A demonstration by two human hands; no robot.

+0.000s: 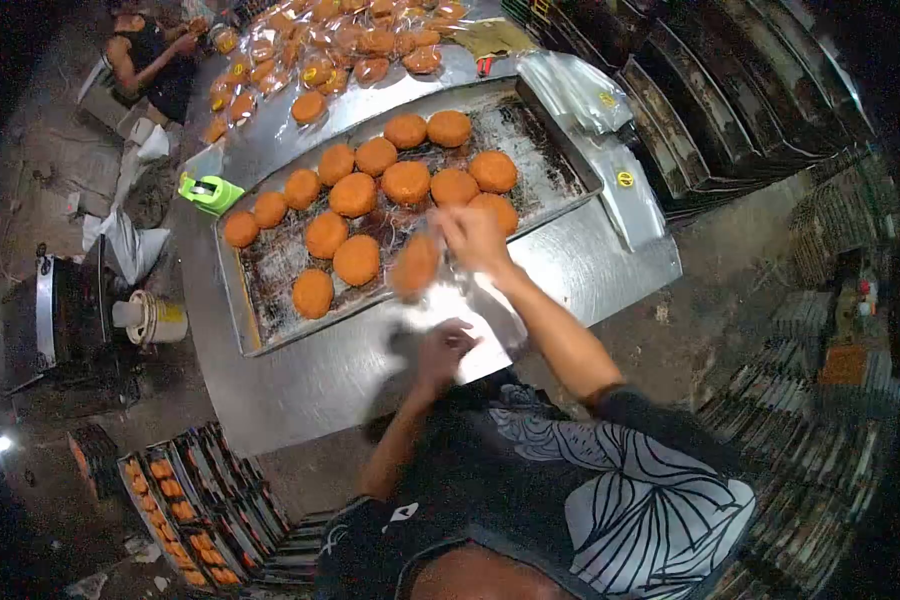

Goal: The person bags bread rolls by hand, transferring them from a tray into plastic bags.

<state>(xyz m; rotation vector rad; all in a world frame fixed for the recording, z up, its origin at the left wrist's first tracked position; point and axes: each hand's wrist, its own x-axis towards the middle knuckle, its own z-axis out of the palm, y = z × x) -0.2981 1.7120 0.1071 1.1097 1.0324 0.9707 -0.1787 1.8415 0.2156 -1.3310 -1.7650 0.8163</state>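
Note:
My right hand [475, 240] is closed, thumb and fingers together, on what looks like a clear plastic bag. Close against it hangs a round orange-brown bun [415, 265], blurred by motion and seemingly inside that bag. Lower down, over the table's near edge, my left hand [444, 352] is dark and smeared; its grip does not show clearly. Beyond both hands lies a worn metal baking tray [530, 140] with several loose round buns [354, 195] on it.
Bagged buns [370, 45] heap at the table's far side. Flat plastic bags [620, 180] lie right of the tray, a green tape dispenser [210, 192] left. Stacked trays [710, 100] stand at right; bun-filled racks [175, 510] stand lower left. Another person [150, 60] sits upper left.

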